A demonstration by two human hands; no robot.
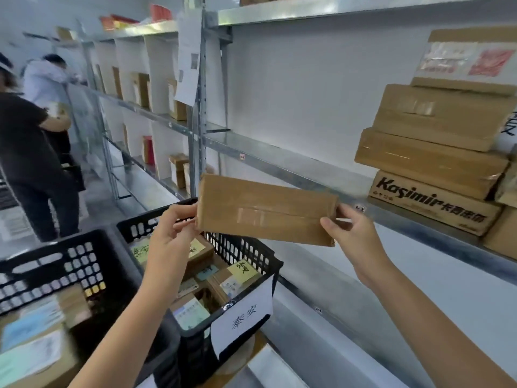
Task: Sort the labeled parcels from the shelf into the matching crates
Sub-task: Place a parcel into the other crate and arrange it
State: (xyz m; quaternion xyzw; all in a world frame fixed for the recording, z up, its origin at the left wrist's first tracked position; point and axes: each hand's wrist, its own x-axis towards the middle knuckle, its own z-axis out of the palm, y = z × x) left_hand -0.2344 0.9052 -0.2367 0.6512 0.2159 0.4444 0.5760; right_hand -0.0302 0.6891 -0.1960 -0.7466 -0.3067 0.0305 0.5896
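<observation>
Cardboard parcel (265,210) held level between left hand (170,233) and right hand (354,236), each pinching one end; plain taped face toward the camera, probably to find its label. Labelled crate (268,264) sits just below; shelf (307,166) beyond.

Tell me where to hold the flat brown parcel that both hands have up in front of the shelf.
Hold the parcel by its two short ends, one hand from each side, as the left hand and right hand do: it is long, flat and thin.
</observation>
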